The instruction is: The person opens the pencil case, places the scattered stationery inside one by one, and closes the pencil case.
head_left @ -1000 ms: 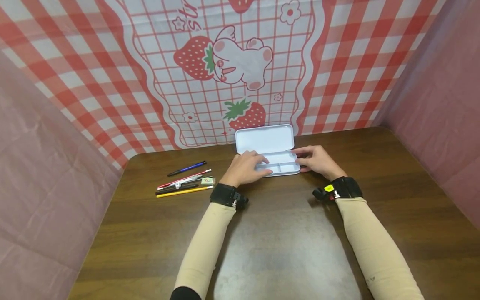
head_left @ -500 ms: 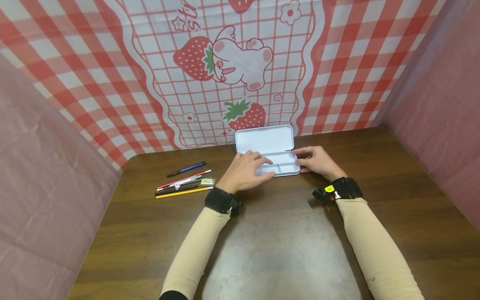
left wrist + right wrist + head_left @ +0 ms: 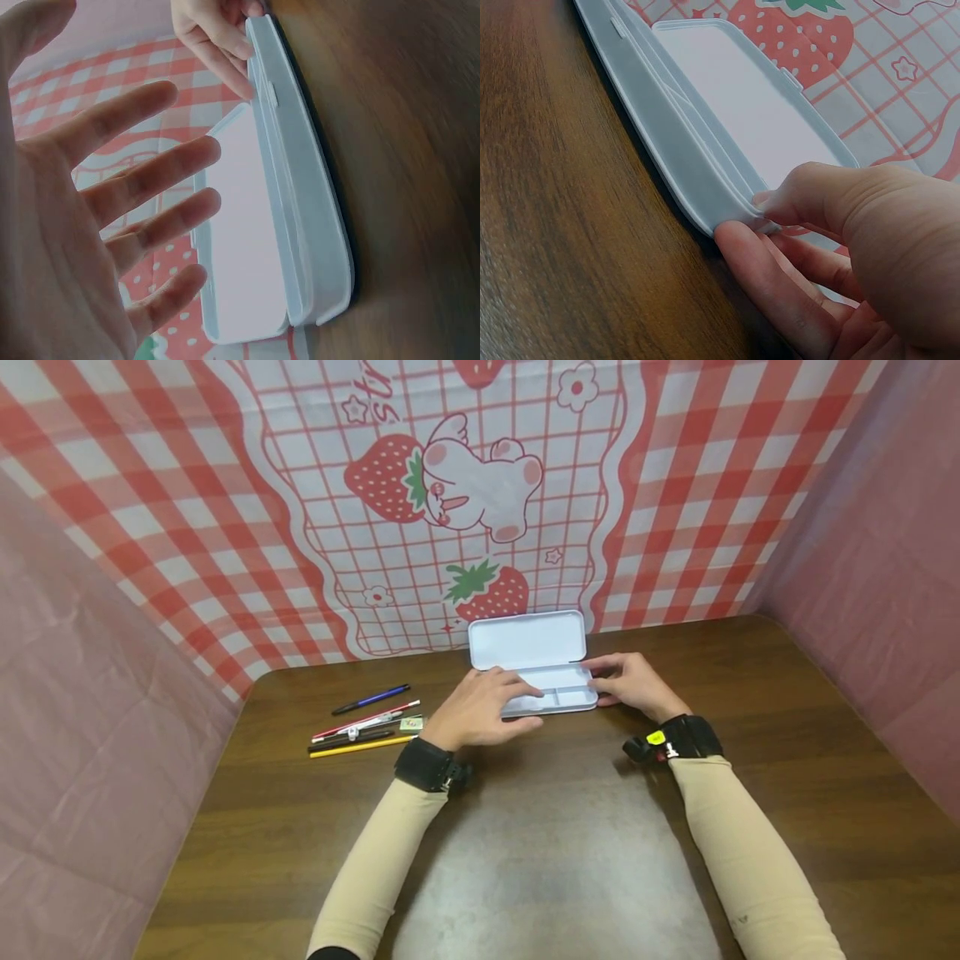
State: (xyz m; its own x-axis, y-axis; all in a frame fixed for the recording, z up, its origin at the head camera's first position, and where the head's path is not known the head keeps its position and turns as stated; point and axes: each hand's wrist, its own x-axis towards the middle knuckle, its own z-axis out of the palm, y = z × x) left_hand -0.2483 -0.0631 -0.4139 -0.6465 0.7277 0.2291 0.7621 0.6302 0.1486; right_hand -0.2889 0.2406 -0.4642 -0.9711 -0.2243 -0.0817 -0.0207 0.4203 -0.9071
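Note:
A white pencil case [image 3: 527,642] lies on the table near the back, its lid raised against the patterned cloth. Its tray [image 3: 570,677] has divided compartments with nothing visible in them. My left hand [image 3: 474,708] hovers over the left end and front of the case. In the left wrist view its fingers [image 3: 154,184] are spread and hold nothing. At the right end, my right hand [image 3: 636,683] pinches the case; the right wrist view shows its thumb [image 3: 810,195] at the rim and fingers along the outer wall.
Left of the case lie a blue pen [image 3: 371,699], a red pencil [image 3: 356,725], a compass [image 3: 365,726], a black pen [image 3: 352,742], a yellow pencil [image 3: 360,747] and a small patterned eraser [image 3: 412,724]. Checked cloth [image 3: 690,485] hangs behind the wooden table [image 3: 562,860].
My left hand has drawn left and slightly toward the front edge, with its fingers spreading off the tray. The right hand keeps its hold on the pencil case.

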